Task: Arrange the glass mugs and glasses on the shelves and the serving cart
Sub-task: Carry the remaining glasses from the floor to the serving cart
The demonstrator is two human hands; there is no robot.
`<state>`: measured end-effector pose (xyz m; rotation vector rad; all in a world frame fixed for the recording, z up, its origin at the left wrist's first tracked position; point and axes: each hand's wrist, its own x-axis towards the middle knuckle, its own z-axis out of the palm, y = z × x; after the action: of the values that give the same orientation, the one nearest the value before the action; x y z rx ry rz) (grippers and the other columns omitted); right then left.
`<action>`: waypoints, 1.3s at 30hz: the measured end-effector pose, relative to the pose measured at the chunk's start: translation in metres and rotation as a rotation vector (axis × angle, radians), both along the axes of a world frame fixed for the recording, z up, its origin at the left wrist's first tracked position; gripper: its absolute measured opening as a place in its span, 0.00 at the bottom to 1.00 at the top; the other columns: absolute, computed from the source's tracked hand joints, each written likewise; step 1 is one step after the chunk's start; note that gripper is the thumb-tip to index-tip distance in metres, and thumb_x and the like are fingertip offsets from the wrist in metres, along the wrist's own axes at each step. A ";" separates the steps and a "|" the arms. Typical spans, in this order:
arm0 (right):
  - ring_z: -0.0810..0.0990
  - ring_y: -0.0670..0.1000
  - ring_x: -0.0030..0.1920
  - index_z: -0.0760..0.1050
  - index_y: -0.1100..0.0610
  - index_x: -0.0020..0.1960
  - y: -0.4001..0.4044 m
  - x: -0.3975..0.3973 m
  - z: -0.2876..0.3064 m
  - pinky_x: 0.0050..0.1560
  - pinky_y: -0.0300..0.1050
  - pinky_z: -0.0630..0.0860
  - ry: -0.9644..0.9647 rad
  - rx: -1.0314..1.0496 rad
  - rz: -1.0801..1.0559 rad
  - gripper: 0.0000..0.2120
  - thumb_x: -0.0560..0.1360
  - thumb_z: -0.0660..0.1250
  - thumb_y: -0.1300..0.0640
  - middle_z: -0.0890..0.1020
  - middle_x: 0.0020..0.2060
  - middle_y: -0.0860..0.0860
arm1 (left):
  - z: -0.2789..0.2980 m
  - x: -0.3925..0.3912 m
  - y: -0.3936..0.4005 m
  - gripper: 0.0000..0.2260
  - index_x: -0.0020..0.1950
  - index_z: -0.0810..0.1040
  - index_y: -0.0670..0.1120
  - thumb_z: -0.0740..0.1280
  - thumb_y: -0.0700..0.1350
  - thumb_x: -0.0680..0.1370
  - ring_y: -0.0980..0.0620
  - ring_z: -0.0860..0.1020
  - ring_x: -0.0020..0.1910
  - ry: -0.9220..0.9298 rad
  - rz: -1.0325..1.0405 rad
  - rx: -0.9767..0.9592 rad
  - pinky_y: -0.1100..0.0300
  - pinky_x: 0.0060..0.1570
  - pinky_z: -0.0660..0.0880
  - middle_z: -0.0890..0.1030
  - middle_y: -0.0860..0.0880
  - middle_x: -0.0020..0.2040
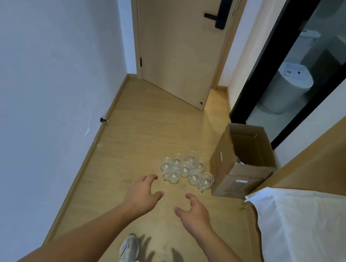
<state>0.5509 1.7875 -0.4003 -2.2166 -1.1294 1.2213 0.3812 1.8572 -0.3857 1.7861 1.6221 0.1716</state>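
while both arms reach forward, left hand and right hand hover relaxed, grasping nothing; clustered glass mugs and glasses, perhaps ten, stand on the floor beside a cardboard box.

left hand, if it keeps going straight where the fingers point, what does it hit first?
Probably the near edge of the cluster of glass mugs and glasses on the floor. The left hand is open and empty, fingers aimed that way; depth is unclear from one view.

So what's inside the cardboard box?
The box stands open on the floor. Mostly bare cardboard shows inside, with something glassy at the near wall. That wall hides the bottom, so I cannot tell how much is left.
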 end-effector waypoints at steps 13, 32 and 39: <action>0.74 0.55 0.69 0.67 0.50 0.76 0.151 -0.041 -0.036 0.63 0.44 0.71 0.019 -0.161 -0.135 0.31 0.75 0.72 0.47 0.74 0.70 0.55 | -0.046 -0.019 0.180 0.26 0.75 0.69 0.50 0.68 0.56 0.78 0.45 0.70 0.71 0.030 -0.160 -0.136 0.57 0.68 0.65 0.73 0.46 0.72; 0.74 0.55 0.69 0.71 0.54 0.73 0.343 0.020 -0.184 0.67 0.46 0.70 0.150 -0.363 -0.237 0.26 0.77 0.71 0.49 0.75 0.70 0.56 | -0.171 0.019 0.345 0.26 0.75 0.69 0.48 0.69 0.53 0.79 0.44 0.70 0.71 0.099 -0.072 -0.383 0.55 0.68 0.66 0.72 0.45 0.73; 0.75 0.56 0.68 0.72 0.53 0.72 0.395 0.043 -0.291 0.66 0.47 0.70 0.184 -0.463 -0.212 0.25 0.77 0.70 0.49 0.77 0.67 0.55 | -0.278 0.056 0.403 0.24 0.73 0.72 0.49 0.70 0.53 0.79 0.42 0.74 0.66 0.122 0.013 -0.502 0.53 0.66 0.70 0.75 0.43 0.69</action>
<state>0.5942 2.1827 -0.6911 -2.4010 -0.5619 1.6787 0.4377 2.2597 -0.6641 1.4177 1.5868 -0.3204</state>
